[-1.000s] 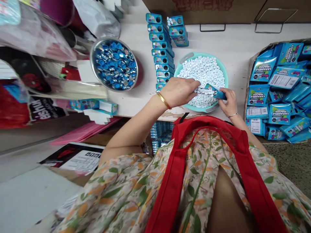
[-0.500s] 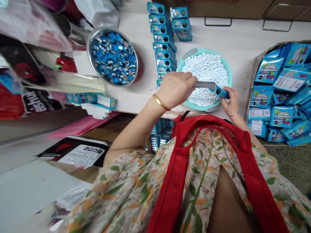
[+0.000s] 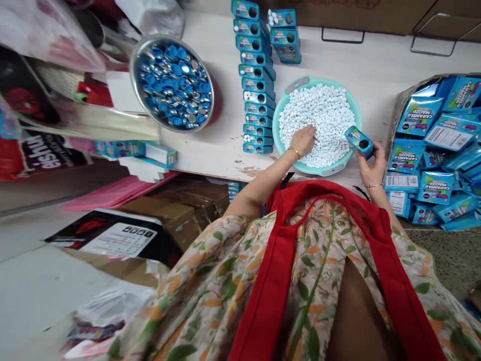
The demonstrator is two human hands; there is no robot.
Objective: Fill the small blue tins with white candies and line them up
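Observation:
My left hand (image 3: pixel 303 142), with a gold bangle at the wrist, is closed, its fingertips down among small white round candies (image 3: pixel 319 108). The grey metal scoop it held in the earlier frame does not show now; its far end seems sunk in the candies. A turquoise plastic basin (image 3: pixel 356 108) holds the candies. Over the basin's right rim, my right hand (image 3: pixel 372 168) grips a small blue box (image 3: pixel 358 140) by its near end. The box is tilted, and a round dark hole shows in its end face.
Several similar boxes (image 3: pixel 257 110) stand in a row left of the basin, some showing white candies. Two more boxes (image 3: pixel 284 37) stand behind. A steel bowl (image 3: pixel 213 95) of blue-and-silver lids is at left. A carton (image 3: pixel 394 108) full of blue packs stands right.
My left hand has moved down from the box into the candies, and the scoop has gone out of sight. My right hand has shifted slightly right with the box.

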